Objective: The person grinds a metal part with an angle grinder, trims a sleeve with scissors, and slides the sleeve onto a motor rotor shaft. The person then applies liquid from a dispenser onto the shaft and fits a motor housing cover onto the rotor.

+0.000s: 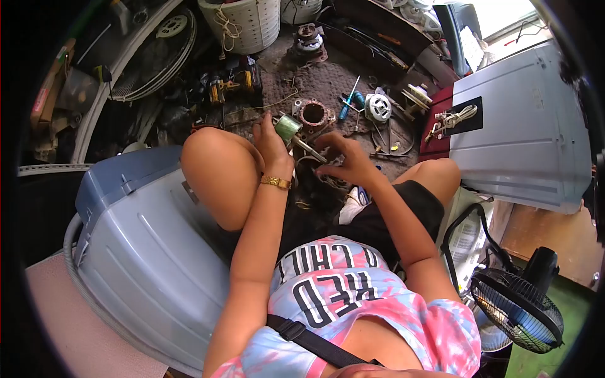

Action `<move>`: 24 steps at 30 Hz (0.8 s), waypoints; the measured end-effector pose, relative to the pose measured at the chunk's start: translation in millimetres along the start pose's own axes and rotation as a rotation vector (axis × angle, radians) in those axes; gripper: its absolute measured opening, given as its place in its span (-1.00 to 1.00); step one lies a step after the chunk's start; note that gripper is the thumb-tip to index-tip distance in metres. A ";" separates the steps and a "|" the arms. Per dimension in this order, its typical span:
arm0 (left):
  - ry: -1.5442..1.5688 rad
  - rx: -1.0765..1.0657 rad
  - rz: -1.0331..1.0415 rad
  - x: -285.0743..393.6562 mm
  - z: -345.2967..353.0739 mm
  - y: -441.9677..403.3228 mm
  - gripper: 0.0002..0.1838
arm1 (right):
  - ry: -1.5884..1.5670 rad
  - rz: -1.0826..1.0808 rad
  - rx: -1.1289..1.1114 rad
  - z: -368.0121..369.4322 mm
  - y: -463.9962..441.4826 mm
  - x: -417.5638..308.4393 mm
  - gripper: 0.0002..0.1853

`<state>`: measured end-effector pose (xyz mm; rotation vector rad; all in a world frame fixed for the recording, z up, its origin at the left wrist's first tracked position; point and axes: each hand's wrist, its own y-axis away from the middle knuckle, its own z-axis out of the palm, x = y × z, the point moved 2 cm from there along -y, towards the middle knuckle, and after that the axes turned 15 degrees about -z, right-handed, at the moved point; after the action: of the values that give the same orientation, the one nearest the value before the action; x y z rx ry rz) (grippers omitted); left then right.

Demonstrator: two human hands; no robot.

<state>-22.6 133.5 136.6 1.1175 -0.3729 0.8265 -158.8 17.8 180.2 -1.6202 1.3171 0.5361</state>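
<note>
My left hand (273,149), with a gold watch (275,183) on the wrist, is closed around a motor rotor. The rotor (288,127) has a greenish cylindrical core, and its metal shaft (309,150) points down to the right. Close to the shaft's free end is my right hand (348,159), its thumb and fingers curved but apart; I cannot tell whether they touch the shaft. Just beyond the hands, a motor stator (313,114) with a round opening lies on the dark, worn floor mat. Below the right hand, dark parts and wires are partly hidden.
Blue-handled screwdrivers (348,104) lie near a silver motor housing (378,108). A yellow power drill (222,87) rests at the left. Washing machine bodies flank me, one grey-blue (145,252), one pale (517,132). A black fan (517,309) stands at lower right.
</note>
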 end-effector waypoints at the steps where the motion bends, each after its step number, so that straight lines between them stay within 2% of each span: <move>1: -0.016 -0.015 -0.026 -0.2 -0.9 -0.4 -0.79 | 0.036 -0.020 -0.061 -1.4 -0.4 -0.7 -0.56; 3: -0.017 -0.043 -0.047 -1.3 1.3 0.7 -0.80 | 0.115 -0.066 -0.177 -5.9 -4.1 -3.2 -0.56; 6: 0.000 -0.082 -0.046 -0.8 3.2 2.7 -0.81 | 0.193 -0.129 -0.237 -5.5 -8.0 -3.0 -0.58; 9: 0.004 -0.102 -0.045 -1.3 1.1 -2.1 -0.81 | 0.167 -0.064 -0.272 -6.9 -9.9 -5.9 -0.60; 12: -0.034 -0.126 -0.095 3.5 2.5 6.0 -0.78 | 0.222 -0.095 -0.296 -7.8 -3.2 2.2 -0.62; 15: -0.018 -0.116 -0.129 -1.5 1.2 -1.8 -0.73 | 0.056 0.082 -0.117 -7.0 -2.1 -7.0 -0.67; 18: 0.064 -0.096 -0.199 0.5 9.0 11.0 -0.66 | 0.137 -0.021 0.185 16.4 -3.6 0.6 -0.76; 21: -0.031 -0.169 -0.151 14.0 17.2 25.2 -0.65 | 0.301 0.022 0.219 14.9 -19.1 -8.4 -0.81; 22: -0.058 -0.255 -0.087 15.2 16.1 20.3 -0.60 | 0.330 -0.025 0.257 12.8 -25.4 -10.4 -0.81; 24: -0.103 -0.322 -0.032 41.3 29.0 31.0 -0.56 | 0.360 -0.002 0.196 3.3 -42.5 -23.1 -0.79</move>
<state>-14.8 129.6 195.1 0.8648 -0.5522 0.6549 -126.4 31.1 213.7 -1.5999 1.5764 0.1085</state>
